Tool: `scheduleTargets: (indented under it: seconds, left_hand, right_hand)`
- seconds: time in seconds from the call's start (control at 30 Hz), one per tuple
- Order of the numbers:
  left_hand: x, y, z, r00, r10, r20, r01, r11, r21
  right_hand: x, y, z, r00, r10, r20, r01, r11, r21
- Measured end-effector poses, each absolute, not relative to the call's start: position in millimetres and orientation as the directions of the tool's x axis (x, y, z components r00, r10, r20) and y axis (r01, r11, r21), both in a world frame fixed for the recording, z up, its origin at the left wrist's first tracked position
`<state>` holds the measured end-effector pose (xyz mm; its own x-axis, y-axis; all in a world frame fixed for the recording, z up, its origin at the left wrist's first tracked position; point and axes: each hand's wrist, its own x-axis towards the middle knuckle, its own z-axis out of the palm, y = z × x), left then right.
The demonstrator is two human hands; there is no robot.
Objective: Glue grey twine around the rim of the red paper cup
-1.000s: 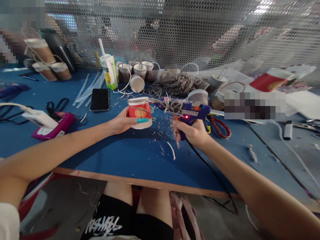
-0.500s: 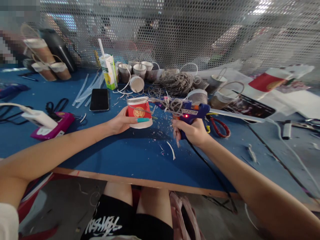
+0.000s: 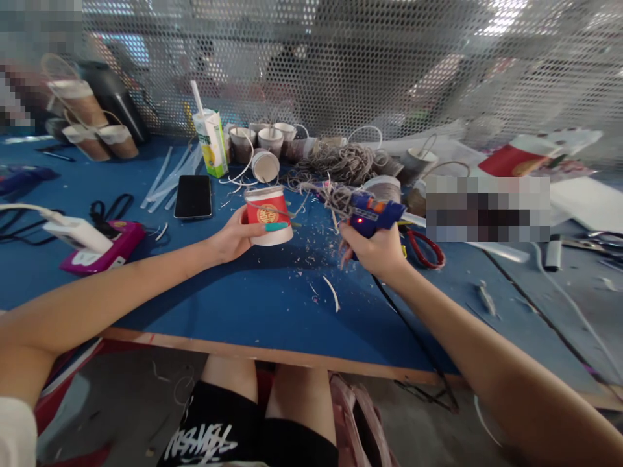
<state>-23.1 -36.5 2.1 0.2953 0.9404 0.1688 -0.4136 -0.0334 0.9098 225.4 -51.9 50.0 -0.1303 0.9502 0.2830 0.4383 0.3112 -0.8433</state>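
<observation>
My left hand (image 3: 238, 231) is closed around a red and white paper cup (image 3: 277, 209) with a gold emblem, its thumb lying across the front. Grey cord (image 3: 287, 213) hangs from the cup's rim toward the right. My right hand (image 3: 377, 250) grips the handle of a blue hot glue gun (image 3: 368, 214), whose small red light is lit. A clear glue stick (image 3: 413, 219) sticks out of the gun's back end. Grey cord is tangled over the gun's front, so its nozzle is partly hidden. The gun and the cup are apart.
Several cord-wrapped cups (image 3: 270, 139) and a heap of grey cord (image 3: 341, 162) line the back. Leftward are a drink carton (image 3: 211, 144), a phone (image 3: 193, 196) and a magenta power strip (image 3: 104, 246). Red-handled pliers (image 3: 426, 250) and scraps (image 3: 331, 293) lie on the blue table (image 3: 233, 305).
The glue gun in my right hand has turned, its back end swinging slightly toward me. My left hand and the cup have shifted a little left and up, with the cup tilting slightly.
</observation>
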Motion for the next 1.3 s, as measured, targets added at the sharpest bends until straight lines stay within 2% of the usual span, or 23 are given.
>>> scheduleTargets:
  seconds: [0.07,0.13,0.2,0.27,0.37,0.47,0.63,0.7,0.77,0.83,0.9,1.03,1.17,1.3]
  left_hand:
    - [-23,-35,1,0.232,0.959,0.164,-0.402,-0.059,0.914]
    - [-23,-33,0,0.187,0.966,0.176,-0.383,-0.094,0.919]
    - [-23,-32,-1,0.17,0.964,0.205,-0.366,-0.131,0.921]
    - [-23,-31,-1,0.17,0.957,0.233,-0.353,-0.162,0.922]
    - [-22,-31,-2,0.184,0.948,0.259,-0.345,-0.185,0.92]
    - [-20,-33,-2,0.193,0.941,0.277,-0.368,-0.192,0.91]
    - [-20,-34,-3,0.174,0.96,0.218,-0.382,-0.138,0.914]
    - [-21,-34,-4,0.183,0.964,0.192,-0.372,-0.113,0.921]
    - [-21,-34,-5,0.212,0.959,0.189,-0.354,-0.105,0.929]
    - [-20,-35,-5,0.242,0.951,0.194,-0.338,-0.105,0.935]
    - [-20,-36,-4,0.266,0.943,0.201,-0.338,-0.104,0.935]
    - [-17,-39,-3,0.319,0.92,0.229,-0.337,-0.116,0.935]
    - [-15,-42,-4,0.315,0.925,0.214,-0.298,-0.118,0.947]
    - [-16,-42,-5,0.301,0.937,0.176,-0.291,-0.085,0.953]
  right_hand:
    - [228,-46,50,-0.146,0.901,0.41,0.627,0.404,-0.665]
    - [230,-42,50,-0.254,0.855,0.453,0.794,0.452,-0.407]
    - [232,-38,51,-0.355,0.856,0.375,0.884,0.438,-0.164]
    - [235,-35,50,-0.412,0.873,0.262,0.905,0.425,0.007]
    - [242,-29,47,-0.474,0.869,0.145,0.88,0.464,0.098]
    - [247,-27,44,-0.56,0.81,0.174,0.825,0.565,0.021]
    - [240,-38,49,-0.547,0.715,0.435,0.72,0.667,-0.192]
    - [233,-47,51,-0.504,0.706,0.498,0.619,0.697,-0.361]
    - [225,-58,51,-0.469,0.719,0.513,0.428,0.693,-0.58]
    - [218,-69,50,-0.505,0.739,0.446,0.218,0.609,-0.763]
    - [213,-79,49,-0.59,0.727,0.352,0.088,0.492,-0.866]
    - [209,-85,45,-0.685,0.678,0.268,-0.002,0.366,-0.931]
    - [212,-76,38,-0.707,0.626,0.33,-0.118,0.356,-0.927]
    - [216,-67,35,-0.665,0.638,0.389,-0.252,0.299,-0.92]
